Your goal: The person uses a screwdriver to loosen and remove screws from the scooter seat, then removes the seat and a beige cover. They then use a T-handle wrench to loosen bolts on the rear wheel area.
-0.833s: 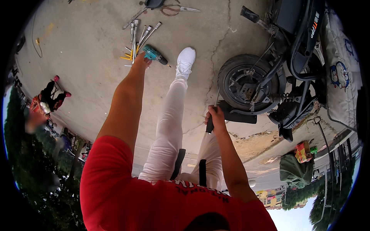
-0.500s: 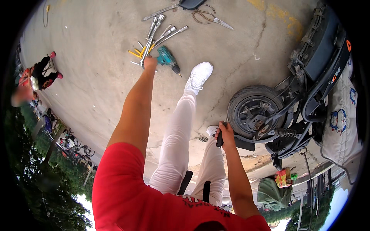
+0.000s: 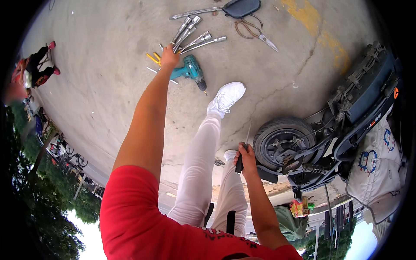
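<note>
My left hand (image 3: 169, 56) reaches into a cluster of silver socket wrenches (image 3: 194, 30), fingers curled at their near ends, with what they grip hard to make out. Beside it lie yellow-handled pliers (image 3: 154, 57) and a teal cordless drill (image 3: 190, 65). My right hand (image 3: 247, 161) is closed on the black handle (image 3: 239, 164) of a thin metal tool, probably a screwdriver, whose shaft points toward the scooter's rear wheel (image 3: 277, 143).
A black electric scooter (image 3: 359, 108) with a grey cartoon-printed cover (image 3: 375, 169) stands at right. Scissors (image 3: 260, 35) and a long bar beside a dark pad (image 3: 240, 8) lie beyond the wrenches. Another person (image 3: 37, 69) sits at far left; green tarp (image 3: 290, 225) lies at lower right.
My left hand has moved forward from beside the drill farther into the wrenches. My right hand keeps hold of the black handle. The view has shifted, bringing the scooter lower in the picture.
</note>
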`<state>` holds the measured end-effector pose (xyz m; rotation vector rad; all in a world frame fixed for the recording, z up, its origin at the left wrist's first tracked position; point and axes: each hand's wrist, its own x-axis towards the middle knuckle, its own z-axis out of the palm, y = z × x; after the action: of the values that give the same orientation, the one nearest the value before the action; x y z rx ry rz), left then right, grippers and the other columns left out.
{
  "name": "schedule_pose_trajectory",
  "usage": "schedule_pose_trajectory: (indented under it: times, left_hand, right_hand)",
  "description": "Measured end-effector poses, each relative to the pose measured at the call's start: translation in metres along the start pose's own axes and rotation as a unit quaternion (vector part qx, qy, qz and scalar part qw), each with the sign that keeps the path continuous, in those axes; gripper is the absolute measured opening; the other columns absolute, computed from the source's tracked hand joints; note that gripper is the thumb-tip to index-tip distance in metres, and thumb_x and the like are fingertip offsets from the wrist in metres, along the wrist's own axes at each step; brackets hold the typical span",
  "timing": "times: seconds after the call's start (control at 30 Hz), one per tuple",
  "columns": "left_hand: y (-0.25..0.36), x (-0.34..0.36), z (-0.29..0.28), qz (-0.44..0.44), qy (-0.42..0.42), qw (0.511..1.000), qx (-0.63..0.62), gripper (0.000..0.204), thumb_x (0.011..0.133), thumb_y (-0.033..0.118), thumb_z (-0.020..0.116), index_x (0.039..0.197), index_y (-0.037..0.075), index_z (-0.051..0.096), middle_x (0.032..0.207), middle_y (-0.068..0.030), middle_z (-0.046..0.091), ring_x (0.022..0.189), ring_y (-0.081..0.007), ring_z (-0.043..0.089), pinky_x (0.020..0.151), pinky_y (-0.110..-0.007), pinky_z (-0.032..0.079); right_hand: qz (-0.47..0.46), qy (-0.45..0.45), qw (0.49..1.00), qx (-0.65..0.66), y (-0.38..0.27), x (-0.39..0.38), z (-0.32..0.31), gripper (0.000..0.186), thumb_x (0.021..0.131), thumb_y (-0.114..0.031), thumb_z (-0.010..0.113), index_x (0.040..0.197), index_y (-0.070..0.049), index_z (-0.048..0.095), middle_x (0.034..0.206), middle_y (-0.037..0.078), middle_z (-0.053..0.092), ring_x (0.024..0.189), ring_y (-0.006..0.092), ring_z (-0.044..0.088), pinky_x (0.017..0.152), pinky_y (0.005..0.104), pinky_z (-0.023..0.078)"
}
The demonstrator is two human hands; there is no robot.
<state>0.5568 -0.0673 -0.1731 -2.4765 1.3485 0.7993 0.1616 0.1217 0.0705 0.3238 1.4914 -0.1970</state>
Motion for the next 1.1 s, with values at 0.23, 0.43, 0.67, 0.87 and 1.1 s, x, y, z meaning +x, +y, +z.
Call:
schedule_pose_trajectory:
  times: [0.23, 0.43, 0.67, 0.87, 1.1]
  left_hand:
    - [-0.018, 0.001, -0.033, 0.119, -0.131, 0.98, 0.086, 0.018, 0.081, 0.016, 0.05, 0.097, 0.01, 0.057, 0.093, -0.017, 0.062, 0.093, -0.0341, 0.058, 0.077, -0.044, 0.047]
    - [-0.05, 0.014, -0.065, 0.116, -0.089, 0.988, 0.05, 0.018, 0.084, 0.021, 0.048, 0.095, 0.01, 0.057, 0.089, -0.016, 0.062, 0.087, -0.0353, 0.059, 0.072, -0.045, 0.046]
    - [-0.041, 0.006, -0.113, 0.173, -0.106, 0.958, 0.204, 0.028, 0.086, 0.033, 0.054, 0.097, 0.008, 0.058, 0.08, -0.0163, 0.062, 0.078, -0.0346, 0.059, 0.068, -0.044, 0.045]
    - [-0.008, -0.061, -0.122, 0.013, -0.312, 0.922, -0.228, 0.04, 0.089, 0.042, 0.051, 0.094, 0.002, 0.057, 0.059, 0.0016, 0.041, 0.051, -0.0107, 0.038, 0.046, -0.029, 0.034]
    - [0.058, -0.156, -0.144, -0.094, -0.422, 0.775, -0.46, 0.041, 0.092, 0.044, 0.045, 0.103, 0.004, 0.05, 0.057, 0.0077, 0.024, 0.045, -0.0019, 0.02, 0.038, -0.018, 0.018]
  right_hand:
    - [-0.008, -0.014, 0.999, -0.041, -0.019, 0.012, 0.013, 0.024, 0.088, -0.017, 0.054, 0.108, -0.007, 0.046, 0.063, 0.003, 0.049, 0.048, 0.0142, 0.051, 0.042, 0.0287, 0.044]
    - [-0.114, -0.034, 0.976, -0.184, -0.062, 0.06, 0.034, 0.033, 0.087, -0.012, 0.052, 0.116, -0.003, 0.04, 0.063, 0.005, 0.05, 0.046, 0.0134, 0.049, 0.042, 0.0271, 0.044]
    - [-0.222, 0.007, 0.952, -0.21, -0.135, 0.111, 0.074, 0.04, 0.086, -0.01, 0.051, 0.121, 0.0, 0.036, 0.071, 0.007, 0.052, 0.055, 0.0148, 0.053, 0.047, 0.0284, 0.048]
    - [-0.337, -0.046, 0.931, -0.132, -0.226, 0.135, 0.122, 0.055, 0.086, -0.009, 0.052, 0.132, 0.001, 0.024, 0.097, 0.016, 0.055, 0.08, 0.0215, 0.059, 0.069, 0.0329, 0.052]
    - [-0.316, -0.164, 0.928, -0.109, -0.162, 0.084, 0.104, 0.048, 0.087, -0.016, 0.054, 0.127, 0.005, 0.037, 0.119, 0.019, 0.049, 0.108, 0.0252, 0.052, 0.086, 0.0339, 0.047]
